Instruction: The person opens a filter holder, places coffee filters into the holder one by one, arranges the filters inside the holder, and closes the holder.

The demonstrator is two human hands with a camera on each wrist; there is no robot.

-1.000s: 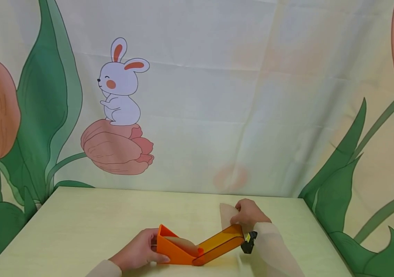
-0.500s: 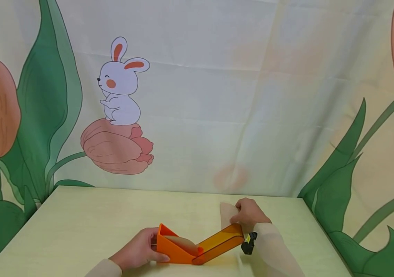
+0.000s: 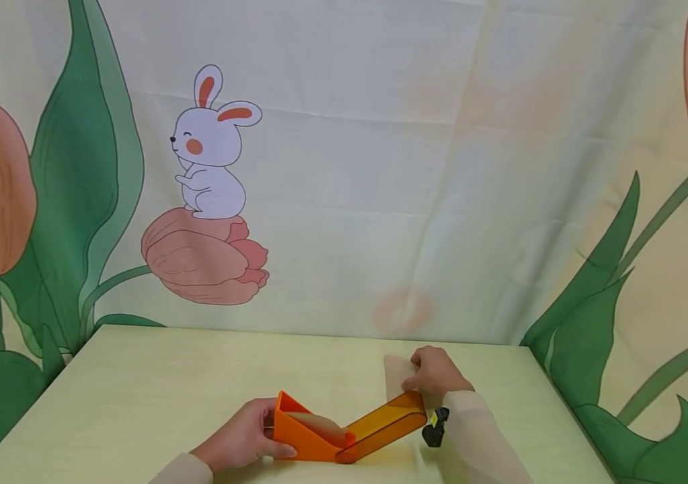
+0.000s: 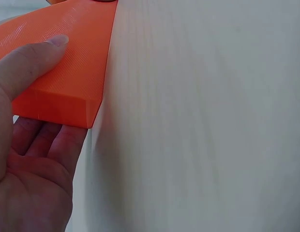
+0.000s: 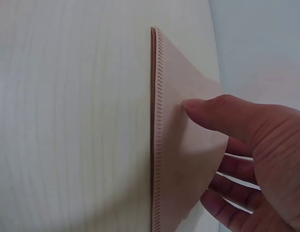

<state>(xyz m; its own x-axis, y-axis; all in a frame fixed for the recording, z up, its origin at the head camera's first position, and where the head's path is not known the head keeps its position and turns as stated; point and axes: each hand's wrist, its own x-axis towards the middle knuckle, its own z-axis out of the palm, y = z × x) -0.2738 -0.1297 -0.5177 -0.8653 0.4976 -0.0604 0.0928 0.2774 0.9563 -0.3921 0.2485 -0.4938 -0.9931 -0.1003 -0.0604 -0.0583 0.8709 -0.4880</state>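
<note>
A pale yellow wood-grain tabletop is filling the lower part of the head view, 12 o'clock being away from the person. A whitish printed cloth is hanging behind it at 12, faintly creased. On the cloth a white cartoon rabbit is sitting on a pink tulip at 11; green leaves are rising at 2.

At the tabletop's near middle: an orange wedge-shaped plastic holder, its hinged translucent amber lid lying open toward 2. A beige curved sheet is showing inside. The left hand, at the holder's 9, is gripping it, thumb on the near face, fingers behind. The right hand, at 2, is pinching a pinkish-beige fan-shaped paper piece between thumb and fingers; layers are showing along its crimped edge. The hands are staying well apart. Lid end and right hand: contact cannot be told.

Edges: the far one is running straight across at 12, the side ones slanting outward toward 8 and 4. The broadest bare wood is stretching from the left hand toward 10; narrower strips are lying beyond the paper piece at 1 and beside the right sleeve at 3.
</note>
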